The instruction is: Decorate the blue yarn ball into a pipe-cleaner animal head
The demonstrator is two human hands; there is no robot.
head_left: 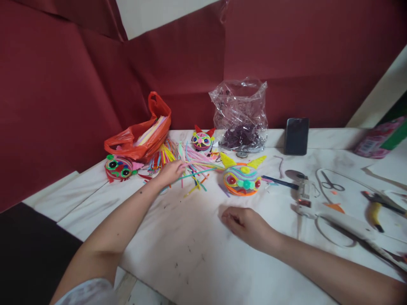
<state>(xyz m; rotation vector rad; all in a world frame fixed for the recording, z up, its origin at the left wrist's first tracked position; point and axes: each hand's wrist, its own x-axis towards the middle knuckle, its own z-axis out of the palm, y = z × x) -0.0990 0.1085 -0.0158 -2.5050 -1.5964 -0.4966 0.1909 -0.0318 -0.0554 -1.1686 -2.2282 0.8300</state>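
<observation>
My left hand reaches over the near side of a pile of colourful pipe cleaners, its fingers pinched at the strands; what they grip is too small to make out. My right hand rests on the marble tabletop, fingers curled in, with nothing visible in it. Just beyond it sits a round animal face with yellow ears, an orange rim and a teal nose. A second face with red horns stands behind the pile, and a third with green ears lies at the left.
Behind the pile are a red plastic bag and a clear bag of dark material. A phone leans at the back. On the right lie a glue gun, scissors, pliers and a white power strip with cables.
</observation>
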